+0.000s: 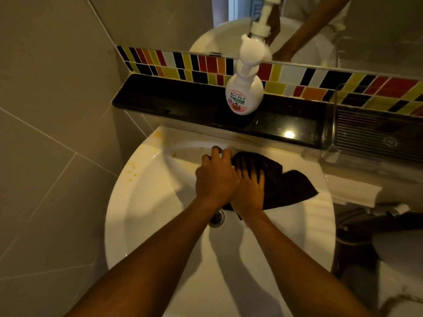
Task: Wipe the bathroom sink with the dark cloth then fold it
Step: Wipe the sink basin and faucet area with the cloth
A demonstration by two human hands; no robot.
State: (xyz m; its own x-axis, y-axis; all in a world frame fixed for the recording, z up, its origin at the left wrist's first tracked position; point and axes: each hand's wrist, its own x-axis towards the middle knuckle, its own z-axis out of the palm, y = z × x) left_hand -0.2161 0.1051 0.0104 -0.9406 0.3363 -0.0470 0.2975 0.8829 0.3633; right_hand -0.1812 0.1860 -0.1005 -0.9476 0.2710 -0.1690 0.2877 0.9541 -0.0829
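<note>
I am leaning over the sink [142,202], and my right hand [248,191] is lying flat on the dark cloth [288,186], fingers spread wide and pressing it against the back slope of the basin, toward one o'clock from the drain [216,218]. My left hand [215,177] is sitting just beside the right, touching it, with its fingers curled up near the back rim at twelve o'clock; they seem to be closing around something small and shiny there, perhaps the tap, but I cannot tell what it is or how firmly I am gripping. The cloth is spreading out toward three o'clock, its far corner draping loosely over the white slope, so I am judging it to be soft, light and limp, probably a little damp, and it will be bunching and sliding easily on the glazed surface unless I keep my palm bearing down on it. Yellowish stains [132,170] are showing on the rim around ten and eleven o'clock, well apart from the cloth, so the wiping looks far from finished. For folding, I am expecting to pinch two neighbouring corners at the three o'clock edge and lift, since the middle would only sag. A soap bottle [243,94] is standing on the black ledge [174,99] at twelve o'clock.
</note>
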